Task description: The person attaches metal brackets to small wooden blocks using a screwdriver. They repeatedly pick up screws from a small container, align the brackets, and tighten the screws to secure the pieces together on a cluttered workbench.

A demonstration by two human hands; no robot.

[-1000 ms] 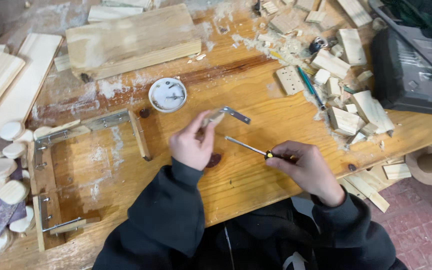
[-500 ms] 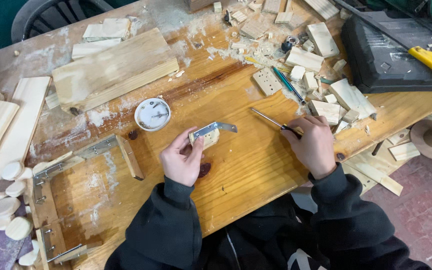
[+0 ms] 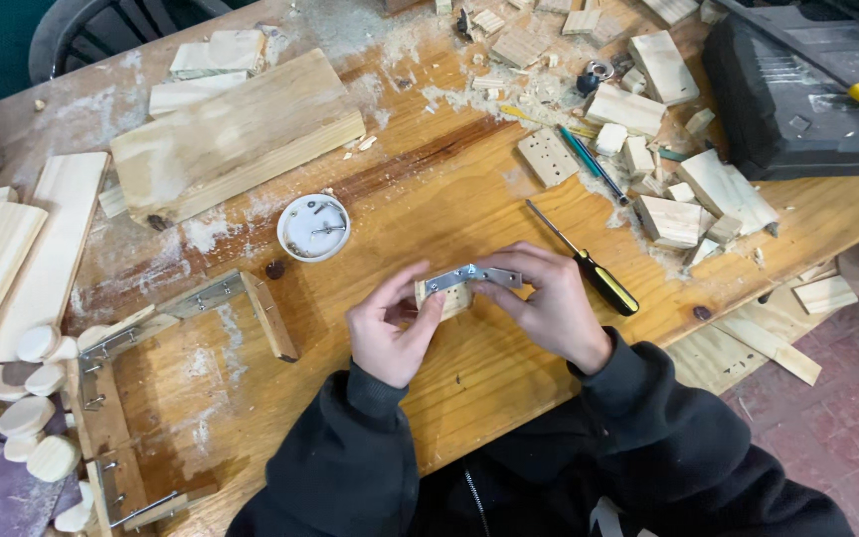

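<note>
Both hands meet over the middle of the wooden workbench [image 3: 429, 214]. My left hand [image 3: 392, 326] pinches a small pale wood block [image 3: 446, 297] with a thin metal bracket [image 3: 471, 276] laid across its top. My right hand [image 3: 549, 301] grips the bracket's right end with fingertips. A screwdriver [image 3: 589, 267] with a black and yellow handle lies on the bench just right of my right hand, untouched.
A white round lid [image 3: 313, 227] holding screws sits left of the hands. A wooden frame with metal corner brackets [image 3: 141, 343] lies at the left. Large plank [image 3: 236, 134] at the back, wood offcuts [image 3: 668, 189] and a black tool case [image 3: 797, 99] at the right.
My right hand has put the screwdriver down on the bench and moved left onto the bracket. The bracket and block stay in my left hand.
</note>
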